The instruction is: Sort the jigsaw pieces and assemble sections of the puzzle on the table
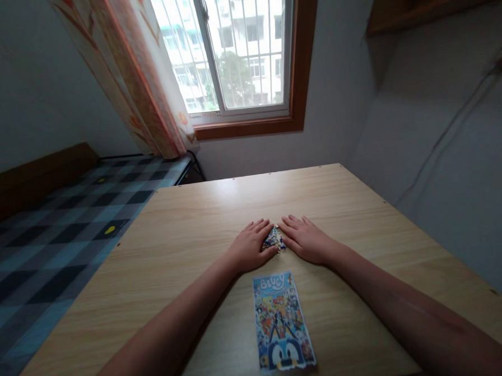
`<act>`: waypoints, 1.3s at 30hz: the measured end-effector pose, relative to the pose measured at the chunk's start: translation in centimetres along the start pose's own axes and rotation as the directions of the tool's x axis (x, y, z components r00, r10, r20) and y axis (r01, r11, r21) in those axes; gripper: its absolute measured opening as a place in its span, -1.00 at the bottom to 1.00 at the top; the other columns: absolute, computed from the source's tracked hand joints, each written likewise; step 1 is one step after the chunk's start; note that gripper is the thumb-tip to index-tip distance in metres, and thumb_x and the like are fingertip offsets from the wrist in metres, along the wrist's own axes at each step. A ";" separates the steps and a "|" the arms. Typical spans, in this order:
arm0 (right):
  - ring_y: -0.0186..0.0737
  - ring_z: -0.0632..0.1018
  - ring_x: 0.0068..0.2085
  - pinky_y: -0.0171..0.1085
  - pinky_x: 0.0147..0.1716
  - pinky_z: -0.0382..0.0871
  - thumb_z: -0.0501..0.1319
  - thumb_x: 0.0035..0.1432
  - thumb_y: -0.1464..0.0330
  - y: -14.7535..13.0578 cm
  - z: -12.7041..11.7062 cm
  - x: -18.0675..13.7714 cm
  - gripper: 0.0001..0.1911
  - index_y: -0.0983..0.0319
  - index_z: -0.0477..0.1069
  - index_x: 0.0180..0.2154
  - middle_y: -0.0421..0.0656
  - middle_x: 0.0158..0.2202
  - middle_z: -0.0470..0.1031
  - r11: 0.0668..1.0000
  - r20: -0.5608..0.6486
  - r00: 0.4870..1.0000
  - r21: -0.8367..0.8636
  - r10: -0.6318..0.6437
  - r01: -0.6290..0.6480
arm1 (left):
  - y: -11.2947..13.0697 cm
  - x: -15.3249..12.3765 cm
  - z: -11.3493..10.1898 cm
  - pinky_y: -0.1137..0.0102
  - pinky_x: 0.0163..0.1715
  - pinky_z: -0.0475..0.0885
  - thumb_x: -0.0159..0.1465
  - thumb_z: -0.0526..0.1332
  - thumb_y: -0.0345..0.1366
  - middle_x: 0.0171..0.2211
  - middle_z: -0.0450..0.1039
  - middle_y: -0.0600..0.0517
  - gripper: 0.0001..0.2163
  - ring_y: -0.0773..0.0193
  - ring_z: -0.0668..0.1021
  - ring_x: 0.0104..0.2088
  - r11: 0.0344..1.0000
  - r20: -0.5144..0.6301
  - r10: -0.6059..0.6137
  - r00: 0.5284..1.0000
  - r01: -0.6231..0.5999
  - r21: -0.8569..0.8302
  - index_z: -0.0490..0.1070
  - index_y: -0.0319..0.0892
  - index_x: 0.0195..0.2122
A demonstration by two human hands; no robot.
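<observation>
Our left grip (pixel 252 248) and right grip (pixel 307 240) rest palm down, fingers and thumbs spread rather than pinching, angled inward and away from us. The heap of small pieces (pixel 273 240) sits between them, against our fingers. Our forearms (pixel 185 309) slant in from both sides. Nearer us than either grip, the picture (pixel 283 321) lies on the surface (pixel 186 230). Left of the grips stands a bed (pixel 67 220); beyond them, a window (pixel 248 53).
</observation>
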State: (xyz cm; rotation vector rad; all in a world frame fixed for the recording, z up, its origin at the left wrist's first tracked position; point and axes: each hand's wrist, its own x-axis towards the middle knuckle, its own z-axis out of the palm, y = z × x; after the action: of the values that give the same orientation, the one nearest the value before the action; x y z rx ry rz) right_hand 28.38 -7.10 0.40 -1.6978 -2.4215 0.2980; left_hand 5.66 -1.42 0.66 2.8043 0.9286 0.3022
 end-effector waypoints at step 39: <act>-0.09 0.31 0.24 -0.05 0.25 0.11 -0.08 0.42 0.17 0.8 0.0 0.4 -0.54 0.07 0.35 0.21 -0.07 0.23 0.31 0.990 -0.216 0.967 -0.021 0.134 -0.142 | -2.2 0.1 -1.3 0.20 0.05 0.43 0.25 0.09 -0.25 -0.14 0.59 -0.02 -0.71 0.11 0.55 -0.04 0.942 -0.278 -0.302 0.912 0.240 -0.235 0.64 -0.08 -0.40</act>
State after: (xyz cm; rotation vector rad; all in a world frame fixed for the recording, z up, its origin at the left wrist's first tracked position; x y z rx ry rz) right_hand 28.95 -6.46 0.18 -1.8148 -2.1733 0.0832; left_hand 4.16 0.50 1.47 2.4465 1.2635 0.7647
